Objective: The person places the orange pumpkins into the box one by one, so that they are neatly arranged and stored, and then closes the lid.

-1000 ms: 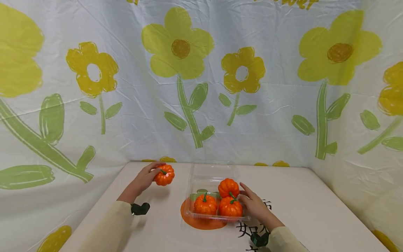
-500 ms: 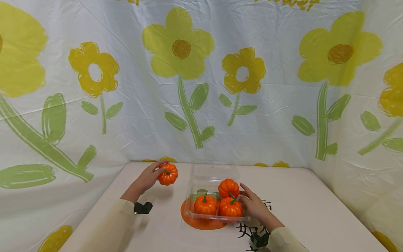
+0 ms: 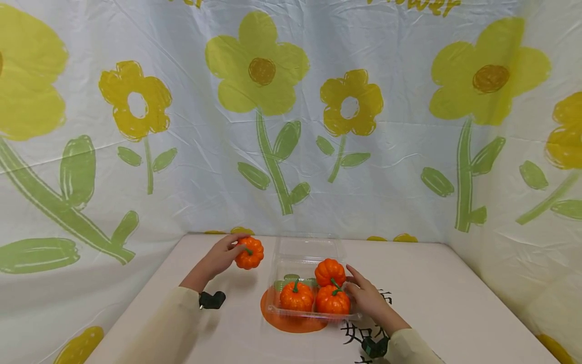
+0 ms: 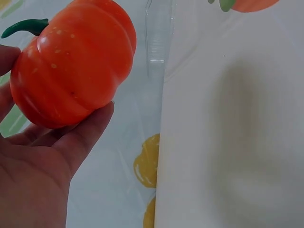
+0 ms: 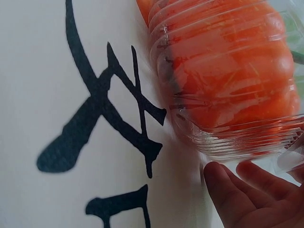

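My left hand (image 3: 223, 256) holds a small orange toy pumpkin (image 3: 249, 253) with a green stem, raised over the table left of a clear plastic clamshell box (image 3: 313, 314). In the left wrist view, fingers support the pumpkin (image 4: 76, 61) from below and the thumb shows at its left side. The box stands with its lid folded back. Inside are three similar pumpkins: one at front left (image 3: 296, 296), one at front right (image 3: 333, 300), one behind that (image 3: 330, 272). My right hand (image 3: 367, 297) holds the box's right side, fingers outside the ribbed wall (image 5: 228, 142) and thumb at the rim.
The open lid (image 3: 309, 247) lies toward the back of the pale table (image 3: 423, 288). An orange printed disc (image 3: 293, 324) and black characters (image 3: 356, 331) mark the tabletop. A flower-printed cloth (image 3: 400, 167) hangs behind and along the sides.
My left hand has moved slightly right toward the box, carrying its pumpkin. My right hand, the box and the pumpkins in it have stayed in place.
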`<action>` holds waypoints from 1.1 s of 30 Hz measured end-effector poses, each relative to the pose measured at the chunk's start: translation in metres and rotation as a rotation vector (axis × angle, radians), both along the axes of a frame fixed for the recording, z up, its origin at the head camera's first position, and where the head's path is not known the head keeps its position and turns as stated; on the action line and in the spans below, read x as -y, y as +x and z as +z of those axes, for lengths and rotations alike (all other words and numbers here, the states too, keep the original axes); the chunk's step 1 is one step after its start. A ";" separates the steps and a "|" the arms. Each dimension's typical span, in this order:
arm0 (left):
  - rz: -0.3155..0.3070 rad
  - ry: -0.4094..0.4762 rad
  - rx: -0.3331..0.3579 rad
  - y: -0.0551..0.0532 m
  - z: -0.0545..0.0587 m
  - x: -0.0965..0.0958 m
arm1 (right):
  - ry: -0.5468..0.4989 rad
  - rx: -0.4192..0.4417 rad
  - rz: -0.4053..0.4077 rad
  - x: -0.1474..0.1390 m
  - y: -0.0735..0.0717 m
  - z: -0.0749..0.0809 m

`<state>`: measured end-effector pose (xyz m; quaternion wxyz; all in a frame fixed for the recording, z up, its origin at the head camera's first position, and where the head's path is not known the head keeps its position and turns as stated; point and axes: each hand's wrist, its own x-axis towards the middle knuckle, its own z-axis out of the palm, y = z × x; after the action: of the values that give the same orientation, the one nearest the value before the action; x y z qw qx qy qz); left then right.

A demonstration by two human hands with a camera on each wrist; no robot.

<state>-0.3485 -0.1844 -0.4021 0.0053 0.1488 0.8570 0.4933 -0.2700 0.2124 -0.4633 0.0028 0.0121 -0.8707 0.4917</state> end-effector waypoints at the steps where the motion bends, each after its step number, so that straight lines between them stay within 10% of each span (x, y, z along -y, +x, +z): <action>1: -0.002 -0.001 -0.008 0.000 0.000 -0.001 | -0.001 0.000 0.000 0.000 0.000 0.000; 33: -0.110 -0.034 -0.076 0.000 0.006 -0.042 | -0.038 0.018 0.005 0.000 -0.003 -0.002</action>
<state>-0.3483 -0.1424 -0.3958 0.0024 0.2139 0.8556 0.4714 -0.2730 0.2128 -0.4648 -0.0059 0.0099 -0.8611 0.5082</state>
